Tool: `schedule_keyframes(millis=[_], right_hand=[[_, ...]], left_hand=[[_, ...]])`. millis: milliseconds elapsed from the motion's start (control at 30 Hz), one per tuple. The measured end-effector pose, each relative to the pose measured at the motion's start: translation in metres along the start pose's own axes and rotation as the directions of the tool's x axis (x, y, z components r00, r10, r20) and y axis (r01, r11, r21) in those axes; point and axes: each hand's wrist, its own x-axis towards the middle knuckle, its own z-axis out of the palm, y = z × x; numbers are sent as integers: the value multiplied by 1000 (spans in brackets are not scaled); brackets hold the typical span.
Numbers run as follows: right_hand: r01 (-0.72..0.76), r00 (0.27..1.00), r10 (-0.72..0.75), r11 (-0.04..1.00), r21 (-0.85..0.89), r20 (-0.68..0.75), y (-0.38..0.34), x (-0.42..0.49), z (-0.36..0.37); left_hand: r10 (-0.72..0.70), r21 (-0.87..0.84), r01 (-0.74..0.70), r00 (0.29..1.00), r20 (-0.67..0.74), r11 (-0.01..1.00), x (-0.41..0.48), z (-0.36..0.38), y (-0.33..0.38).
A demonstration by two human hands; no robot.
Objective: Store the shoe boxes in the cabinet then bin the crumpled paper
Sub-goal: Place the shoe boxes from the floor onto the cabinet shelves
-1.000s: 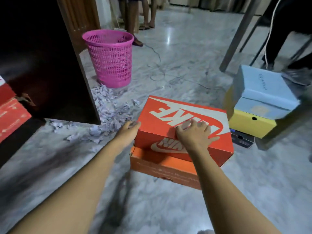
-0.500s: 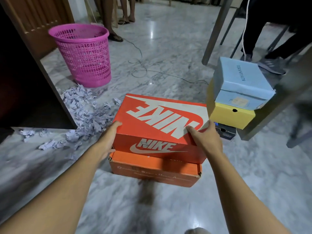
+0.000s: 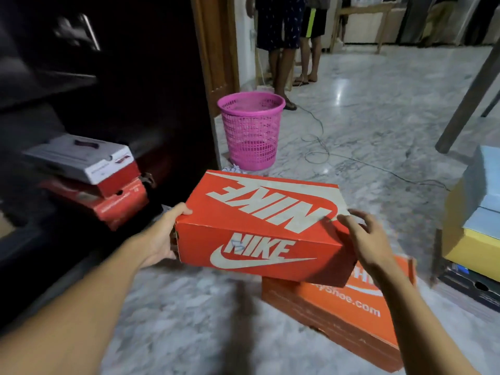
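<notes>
A red Nike shoe box (image 3: 259,228) is held above the marble floor, tilted, beside the open dark cabinet (image 3: 121,77). My left hand (image 3: 165,234) grips its left end, thumb on the lid. My right hand (image 3: 362,239) lies against its right end with fingers spread and blurred. Below it on the floor sits an orange shoe box (image 3: 338,312). Inside the cabinet a grey-lidded box (image 3: 81,161) sits on a red box (image 3: 113,204). A pink mesh bin (image 3: 251,131) stands behind. Only a scrap of crumpled paper (image 3: 234,167) shows; the rest is hidden.
At the right edge a light blue box (image 3: 484,185) tops a yellow box (image 3: 468,239) and a black one (image 3: 470,282). A cable (image 3: 316,147) loops over the floor. Two people's legs (image 3: 284,63) stand beyond the bin. A dark table leg (image 3: 468,98) slants at right.
The Nike box has been lifted off the orange box and carried left towards the cabinet. My view turned left, so the cabinet's stored boxes now show. My right hand's fingers have spread.
</notes>
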Motion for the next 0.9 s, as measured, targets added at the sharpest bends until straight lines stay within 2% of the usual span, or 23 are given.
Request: schedule_keyframes(millis=[100,200,300,400,467,533,567,633,667,700,800,900], right_hand=[[53,991,-69,989,135,114,-23,-5,52],[91,953,-166,956,280,255,-55,-22,103],[153,868,-301,919,364,395,-100,-47,145],[188,784,-406,876,444,469,-151,-66,180],[247,731,-491,837,488,473,-190,-73,205],[283,684,-558,797,534,470,-232,-84,236],[296,663,-586,777,556,465,-250,-86,249],[315,636,-637,729,608,435,-288,-94,275],[327,623,-661,706,628,418,-306,-98,289],[335,613,-679,687,645,405,-323,-99,301],[318,554,-725,638,701,408,-364,-99,339],[292,488,-739,639,711,464,-393,-96,381]], left_hand=[[48,-22,-51,990,-131,998,-35,-58,12],[94,-17,-103,951,-295,995,-78,-107,26],[158,-5,-177,886,-435,984,-128,-152,45],[240,-1,-294,782,-575,956,-168,-190,74],[306,-22,-445,649,-696,895,-189,-209,100],[331,-25,-612,461,-823,790,-205,-229,126],[337,14,-686,339,-879,727,-209,-235,136],[266,159,-718,37,-963,677,-225,-246,156],[230,219,-709,-82,-970,671,-233,-250,165],[204,266,-689,-173,-964,674,-240,-254,173],[118,299,-614,-317,-941,731,-241,-281,191],[105,350,-538,-434,-895,767,-236,-307,201]])
